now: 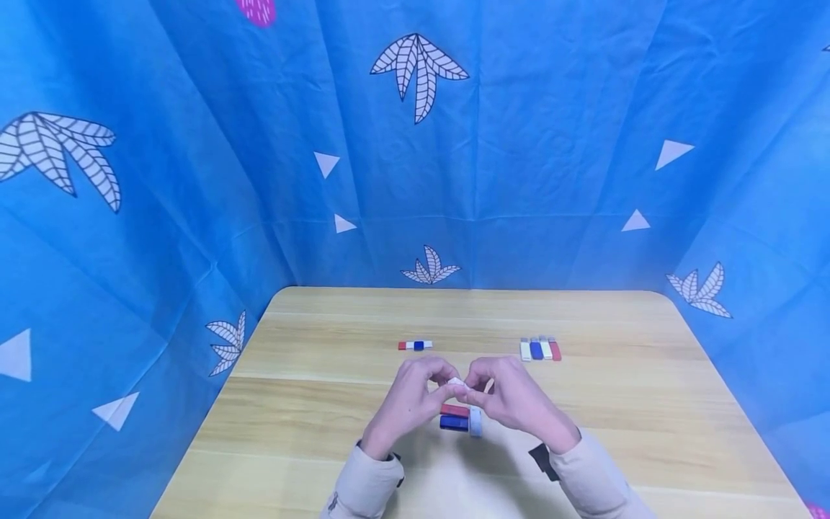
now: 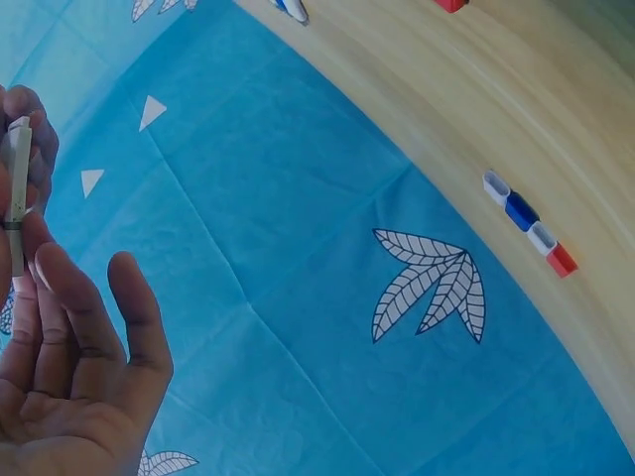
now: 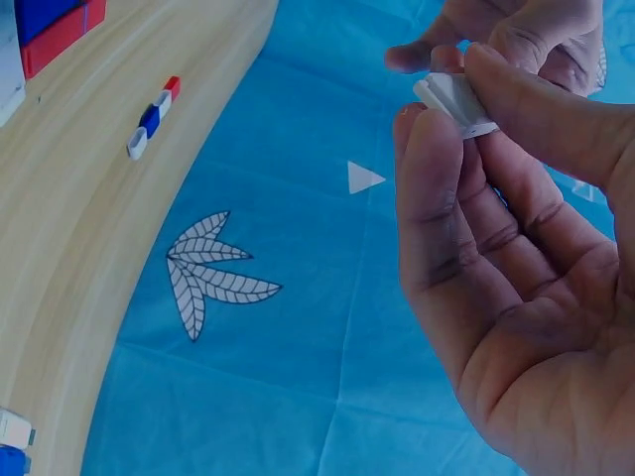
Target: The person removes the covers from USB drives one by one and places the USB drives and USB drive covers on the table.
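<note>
Above the middle of the table, my left hand and right hand meet fingertip to fingertip. Between them they pinch a small white stick. In the left wrist view the stick looks long and slim, with a dark band across it; its kind is unclear. Thumb and fingers of the right hand grip its near part in the right wrist view. Just below the hands, a red block, a blue block and a white block lie close together, partly hidden.
Farther back on the left, small red, white and blue cap-like pieces lie end to end. To the right, several white, blue and red sticks with grey ends lie side by side. A blue patterned cloth surrounds the wooden table.
</note>
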Demonstrator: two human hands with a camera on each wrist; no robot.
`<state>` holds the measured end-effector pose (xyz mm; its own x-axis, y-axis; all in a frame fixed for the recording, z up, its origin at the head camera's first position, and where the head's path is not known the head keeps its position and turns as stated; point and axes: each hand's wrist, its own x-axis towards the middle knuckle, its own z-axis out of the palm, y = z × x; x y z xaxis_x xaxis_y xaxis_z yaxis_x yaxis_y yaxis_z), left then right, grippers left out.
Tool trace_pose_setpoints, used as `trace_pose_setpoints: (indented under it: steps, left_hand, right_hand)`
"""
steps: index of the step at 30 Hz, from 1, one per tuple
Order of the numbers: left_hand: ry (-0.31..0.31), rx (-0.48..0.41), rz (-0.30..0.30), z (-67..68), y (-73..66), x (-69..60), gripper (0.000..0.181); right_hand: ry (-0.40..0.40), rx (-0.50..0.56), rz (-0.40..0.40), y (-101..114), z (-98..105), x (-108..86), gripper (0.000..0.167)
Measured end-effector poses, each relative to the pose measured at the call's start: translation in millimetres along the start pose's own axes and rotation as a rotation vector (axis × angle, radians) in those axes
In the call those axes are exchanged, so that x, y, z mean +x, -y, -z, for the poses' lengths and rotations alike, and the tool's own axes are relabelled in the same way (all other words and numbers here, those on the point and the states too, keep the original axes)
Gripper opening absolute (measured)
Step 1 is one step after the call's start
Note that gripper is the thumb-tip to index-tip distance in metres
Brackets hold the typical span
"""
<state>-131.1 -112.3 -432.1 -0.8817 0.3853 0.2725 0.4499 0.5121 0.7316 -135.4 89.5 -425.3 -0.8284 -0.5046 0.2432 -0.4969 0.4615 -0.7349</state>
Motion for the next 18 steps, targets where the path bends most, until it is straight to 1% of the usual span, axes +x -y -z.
trace_pose_setpoints:
  steps: [2, 4, 10, 16, 18]
  left_hand:
    - [-0.007, -0.012, 0.006, -1.0, 0.1, -0.9, 0.010]
    - [-0.020, -0.018, -0.011, -2.5, 1.3, -1.8, 0.011]
    - [-0.059, -0.049, -0.094, -7.2, 4.1, -3.8, 0.012]
    - [-0.082, -0.080, -0.188, -13.9, 9.3, -4.1, 0.009]
    - [-0.070, -0.091, -0.199, -15.4, 10.7, -4.5, 0.010]
  right_hand:
    - [0.005, 0.001, 0.007, 0, 0, -1.0, 0.020]
    - [0.011, -0.008, 0.011, 1, 1, -1.9, 0.021]
    - [0.028, -0.046, -0.005, 3, 5, -3.4, 0.025]
    - [0.053, -0.042, 0.005, 4, 9, -6.5, 0.027]
    - [0.059, -0.038, 0.007, 4, 10, -8.0, 0.028]
